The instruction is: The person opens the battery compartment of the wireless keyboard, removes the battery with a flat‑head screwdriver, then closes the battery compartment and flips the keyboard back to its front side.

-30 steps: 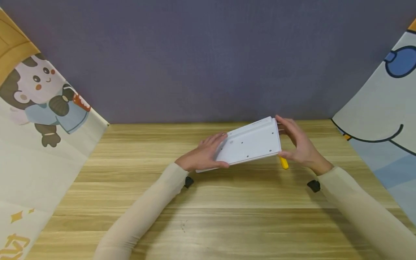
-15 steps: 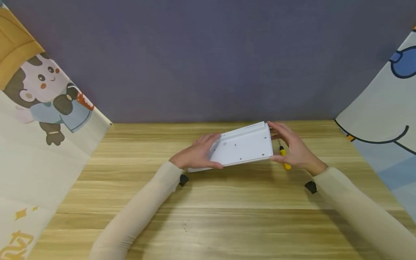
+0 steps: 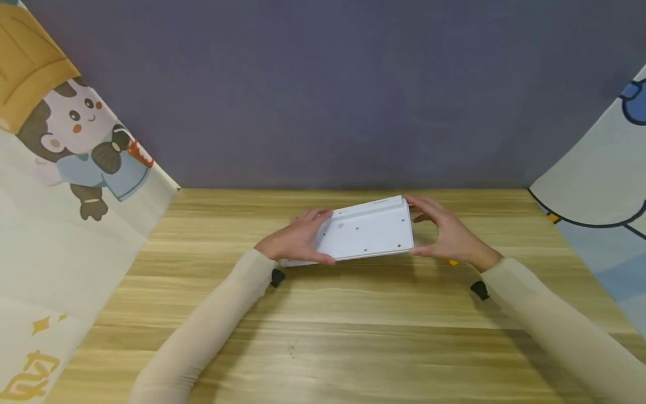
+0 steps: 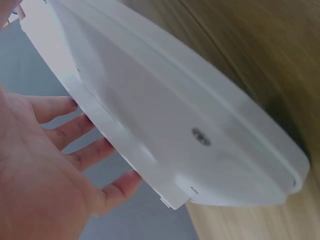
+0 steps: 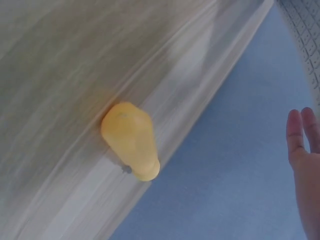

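A white keyboard [image 3: 368, 240] is held tilted over the table, its underside with small dark screws facing up in the head view. My left hand [image 3: 298, 238] grips its left part, thumb along the near edge and fingers over the far edge. At the right end, my right hand [image 3: 449, 233] holds it between thumb and fingers. The left wrist view shows fingertips against the edge of the keyboard [image 4: 150, 100]. Rows of keys on the keyboard [image 5: 307, 35] show in the right wrist view. A yellow-handled screwdriver [image 5: 131, 137] lies on the table, mostly hidden behind my right hand in the head view.
The wood-grain table [image 3: 323, 348] ends at a grey-blue back panel [image 3: 343, 95]. Side panels with cartoon prints stand left [image 3: 96, 140] and right [image 3: 595, 168]. Small black pieces [image 3: 479, 290] sit at both wrists.
Both hands have shifted the keyboard left and slightly nearer. The screwdriver, plainer half a second ago, is now mostly covered by my right hand. The head view has turned slightly.
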`<state>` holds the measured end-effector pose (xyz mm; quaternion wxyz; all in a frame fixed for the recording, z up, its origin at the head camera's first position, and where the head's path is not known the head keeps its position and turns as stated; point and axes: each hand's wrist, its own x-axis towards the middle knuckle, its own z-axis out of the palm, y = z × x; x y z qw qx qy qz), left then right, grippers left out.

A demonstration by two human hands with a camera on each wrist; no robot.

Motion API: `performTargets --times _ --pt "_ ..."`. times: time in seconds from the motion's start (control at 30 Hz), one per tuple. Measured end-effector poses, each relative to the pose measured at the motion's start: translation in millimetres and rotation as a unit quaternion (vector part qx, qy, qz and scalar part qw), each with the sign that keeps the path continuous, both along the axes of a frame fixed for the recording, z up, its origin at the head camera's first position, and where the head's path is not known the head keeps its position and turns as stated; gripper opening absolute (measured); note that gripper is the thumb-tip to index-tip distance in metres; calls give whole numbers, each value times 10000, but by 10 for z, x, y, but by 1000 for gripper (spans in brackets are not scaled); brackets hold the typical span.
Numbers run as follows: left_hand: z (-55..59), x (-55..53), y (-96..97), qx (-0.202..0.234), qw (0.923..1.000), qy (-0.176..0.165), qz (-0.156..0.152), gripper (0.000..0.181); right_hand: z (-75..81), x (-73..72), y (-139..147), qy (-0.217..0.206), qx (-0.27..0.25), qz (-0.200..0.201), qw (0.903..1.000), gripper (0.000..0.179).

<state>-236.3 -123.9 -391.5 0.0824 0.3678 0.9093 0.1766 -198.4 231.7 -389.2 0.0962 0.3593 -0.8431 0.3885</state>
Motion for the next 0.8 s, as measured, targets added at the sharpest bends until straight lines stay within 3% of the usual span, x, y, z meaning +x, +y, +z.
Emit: performTargets --times 0.17,0.33,0.6,0.8 --pt "-15 -17 -65 -36 10000 6 54 117 -51 -70 -25 -56 326 38 9994 111" --pt "-26 -32 -123 -170 9998 -48 134 117 -79 -105 -83 -369 746 -5 9965 111" --pt "-43 -39 -157 -353 9992 47 196 114 -165 -139 -129 -764 1597 -455 9832 116" --pt "-66 -30 -171 -431 9987 100 263 114 -196 -181 -169 -970 1759 -276 9792 120"
